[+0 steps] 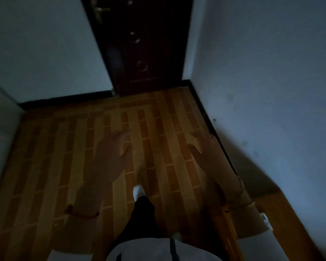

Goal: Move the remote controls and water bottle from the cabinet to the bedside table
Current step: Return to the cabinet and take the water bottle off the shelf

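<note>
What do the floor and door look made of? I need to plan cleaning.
Floor: seemingly wood parquet or a wood-look covering, brown strips in two tones, slight sheen. Door: dark reddish-brown, probably wood or pressed metal, with raised panel ornaments and a brass-coloured handle. Dim light leaves both uncertain.

Two bare hands, both empty with fingers spread: left hand [109, 153], right hand [207, 147]. One dark wooden door [139, 44], one door handle [100, 11]. One white shoe [138, 192], one red wrist cord [83, 215].

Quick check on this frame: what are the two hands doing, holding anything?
Left hand: open, fingers spread, holding nothing.
Right hand: open, fingers spread, holding nothing.
</note>
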Demonstrator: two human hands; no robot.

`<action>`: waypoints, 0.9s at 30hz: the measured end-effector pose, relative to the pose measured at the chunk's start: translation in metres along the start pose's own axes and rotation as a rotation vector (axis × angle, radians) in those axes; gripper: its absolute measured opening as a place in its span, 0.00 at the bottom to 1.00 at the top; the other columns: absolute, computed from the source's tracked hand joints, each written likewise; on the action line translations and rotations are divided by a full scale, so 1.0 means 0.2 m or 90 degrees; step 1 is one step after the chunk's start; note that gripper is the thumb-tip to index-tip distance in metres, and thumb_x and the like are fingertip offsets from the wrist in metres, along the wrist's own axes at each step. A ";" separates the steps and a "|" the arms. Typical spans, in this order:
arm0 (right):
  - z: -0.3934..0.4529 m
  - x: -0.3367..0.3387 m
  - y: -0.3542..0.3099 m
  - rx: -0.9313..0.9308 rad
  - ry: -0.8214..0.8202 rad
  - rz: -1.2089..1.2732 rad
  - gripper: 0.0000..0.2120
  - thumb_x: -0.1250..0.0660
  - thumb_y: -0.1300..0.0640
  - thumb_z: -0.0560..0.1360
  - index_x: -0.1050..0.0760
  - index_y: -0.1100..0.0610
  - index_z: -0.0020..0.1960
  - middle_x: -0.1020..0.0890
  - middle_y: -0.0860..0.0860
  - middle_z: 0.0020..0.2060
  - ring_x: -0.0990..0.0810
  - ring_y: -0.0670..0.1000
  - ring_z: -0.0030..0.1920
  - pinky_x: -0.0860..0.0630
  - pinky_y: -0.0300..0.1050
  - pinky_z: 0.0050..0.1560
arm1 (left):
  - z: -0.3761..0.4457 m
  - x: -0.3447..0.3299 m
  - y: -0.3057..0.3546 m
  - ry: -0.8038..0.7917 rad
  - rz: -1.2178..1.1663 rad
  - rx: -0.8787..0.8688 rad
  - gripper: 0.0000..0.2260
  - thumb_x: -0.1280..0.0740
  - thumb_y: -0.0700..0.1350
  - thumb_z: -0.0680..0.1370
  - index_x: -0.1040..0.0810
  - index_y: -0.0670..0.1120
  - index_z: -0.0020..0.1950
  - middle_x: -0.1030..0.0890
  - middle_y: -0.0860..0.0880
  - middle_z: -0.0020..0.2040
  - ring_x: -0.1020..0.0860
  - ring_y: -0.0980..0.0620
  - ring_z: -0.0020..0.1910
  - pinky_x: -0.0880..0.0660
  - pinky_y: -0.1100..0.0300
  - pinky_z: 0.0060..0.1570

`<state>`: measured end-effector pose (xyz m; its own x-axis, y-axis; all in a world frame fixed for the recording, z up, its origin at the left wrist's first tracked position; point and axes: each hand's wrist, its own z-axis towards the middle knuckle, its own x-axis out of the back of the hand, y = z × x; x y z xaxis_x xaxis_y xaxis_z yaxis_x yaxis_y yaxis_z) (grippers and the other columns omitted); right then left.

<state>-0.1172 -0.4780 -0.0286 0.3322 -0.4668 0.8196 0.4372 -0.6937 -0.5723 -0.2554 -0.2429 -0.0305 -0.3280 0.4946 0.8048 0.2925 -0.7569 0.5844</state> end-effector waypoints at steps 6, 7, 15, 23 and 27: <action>0.51 -0.29 -0.41 0.114 -0.112 0.004 0.18 0.39 0.52 0.78 0.31 0.54 0.68 0.26 0.53 0.66 0.32 0.54 0.68 0.37 0.46 0.66 | 0.10 0.28 -0.36 0.109 0.031 0.122 0.19 0.34 0.44 0.77 0.27 0.45 0.68 0.24 0.45 0.65 0.24 0.46 0.63 0.27 0.55 0.60; 0.59 -0.34 -0.49 0.131 -0.122 0.010 0.19 0.39 0.52 0.78 0.32 0.54 0.68 0.27 0.54 0.66 0.32 0.54 0.69 0.35 0.48 0.68 | 0.14 0.34 -0.42 0.122 0.037 0.141 0.19 0.34 0.45 0.77 0.27 0.45 0.68 0.23 0.45 0.65 0.24 0.45 0.63 0.27 0.53 0.60; 1.24 -0.72 -1.19 0.251 -0.203 0.022 0.21 0.38 0.51 0.78 0.32 0.55 0.69 0.27 0.55 0.65 0.31 0.55 0.67 0.33 0.56 0.68 | 0.41 0.80 -0.95 0.202 0.093 0.238 0.18 0.36 0.48 0.77 0.27 0.48 0.66 0.23 0.44 0.64 0.23 0.42 0.61 0.25 0.44 0.57; 1.73 -1.04 -1.68 0.350 -0.264 0.009 0.22 0.39 0.49 0.78 0.34 0.52 0.70 0.28 0.50 0.68 0.31 0.51 0.69 0.33 0.49 0.67 | 0.63 1.09 -1.38 0.256 0.082 0.321 0.19 0.37 0.51 0.77 0.28 0.49 0.68 0.23 0.47 0.64 0.24 0.45 0.61 0.27 0.45 0.61; 1.98 -1.23 -1.88 0.397 -0.279 0.020 0.24 0.40 0.47 0.75 0.30 0.58 0.67 0.23 0.56 0.62 0.26 0.55 0.64 0.28 0.50 0.64 | 0.80 1.18 -1.60 0.285 0.093 0.380 0.17 0.35 0.45 0.78 0.28 0.49 0.67 0.24 0.46 0.65 0.25 0.45 0.62 0.29 0.53 0.59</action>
<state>-0.0322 0.1136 -0.0252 0.5968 -0.1313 0.7916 0.7699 -0.1843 -0.6110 -0.2831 0.1845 -0.0100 -0.5441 0.0906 0.8341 0.7556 -0.3793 0.5341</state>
